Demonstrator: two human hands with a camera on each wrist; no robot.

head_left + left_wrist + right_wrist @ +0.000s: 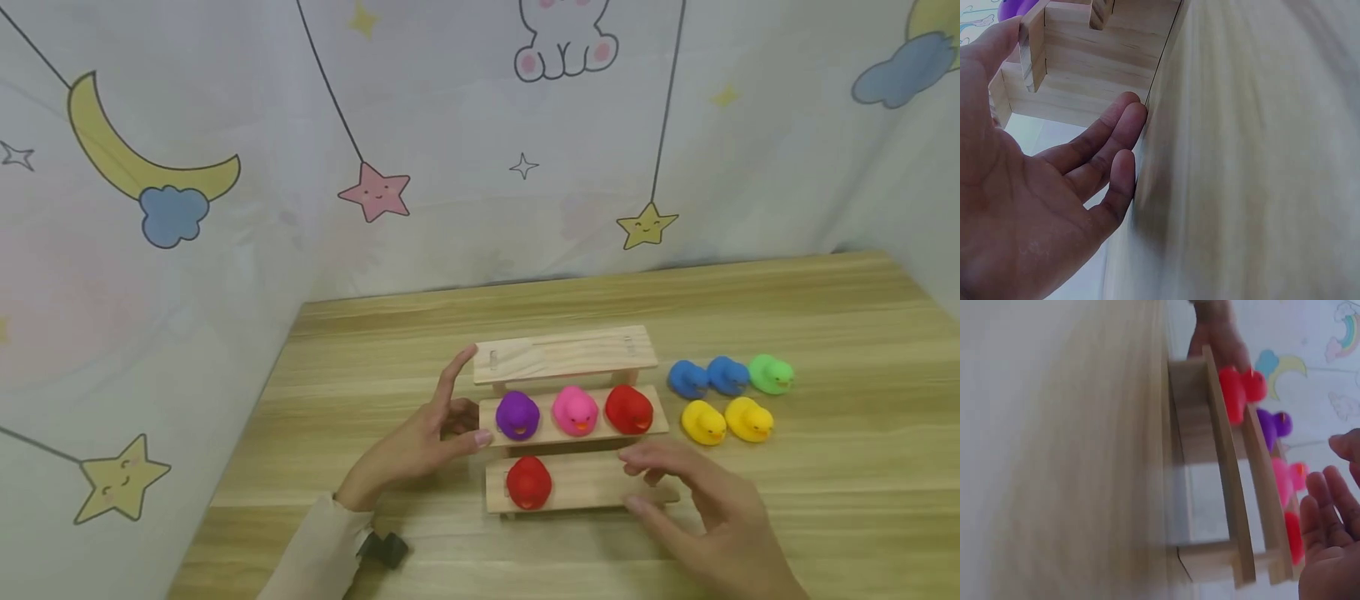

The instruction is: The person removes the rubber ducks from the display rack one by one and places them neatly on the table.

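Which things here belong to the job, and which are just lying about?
Belonging, it seems:
three-tier wooden stand, touched by the left hand
purple toy duck, pink duck and two red ducks on it
probably also two blue ducks, green duck and two yellow ducks beside it

Just surroundings:
wooden tabletop
patterned backdrop

Nine toy ducks (529, 482) in all: to the right of the left hand (416, 442), on one three-step rack (566, 356), two red ducks (630, 410), one purple duck (517, 416) and one pink duck (575, 411); beyond the right hand (708, 512), two blue ducks (727, 376), two yellow ducks (703, 422) and one green duck (770, 375)
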